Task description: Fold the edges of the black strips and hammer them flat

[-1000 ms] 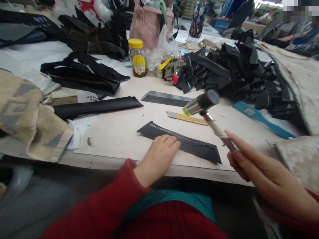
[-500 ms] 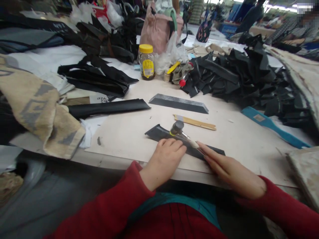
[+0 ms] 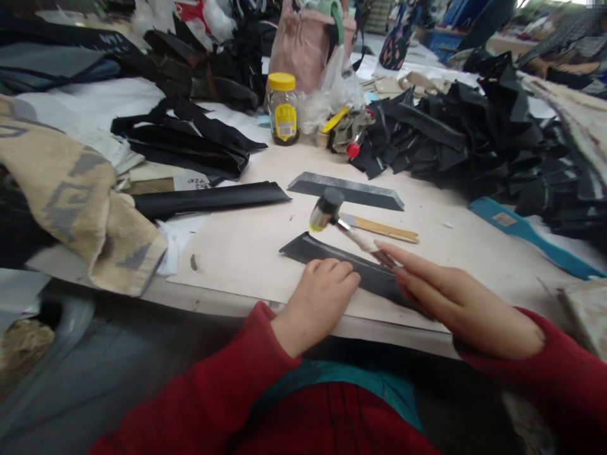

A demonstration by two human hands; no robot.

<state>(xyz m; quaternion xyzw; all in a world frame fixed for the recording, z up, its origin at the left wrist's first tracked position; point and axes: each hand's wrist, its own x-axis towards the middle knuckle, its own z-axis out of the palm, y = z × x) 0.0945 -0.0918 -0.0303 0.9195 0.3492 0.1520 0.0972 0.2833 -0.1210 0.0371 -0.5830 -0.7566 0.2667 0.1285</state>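
Right hand (image 3: 455, 294): holds hammer (image 3: 329, 205) above strip (image 3: 379, 280). Left hand (image 3: 318, 304): rests on strip, grip unclear. Around: stick (image 3: 385, 228), partly behind hammer; jar (image 3: 284, 112); blue tool (image 3: 528, 237); black pile (image 3: 455, 136).

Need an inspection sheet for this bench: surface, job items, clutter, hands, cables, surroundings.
Surface: pale sheet, dark smudge toward its left.
Job's things: hammer, its head apparently raised; black strip lying flat near the front edge.
Clutter: grey-and-black strip, wooden stick, yellow-lidded jar, blue tool, pile of black pieces, patterned cloth.
Hands: left hand palm-down on the strip; right hand gripping the hammer handle.
Cables: nothing seen.
Surroundings: pink bag behind the jar; another person, blurred, upper right.
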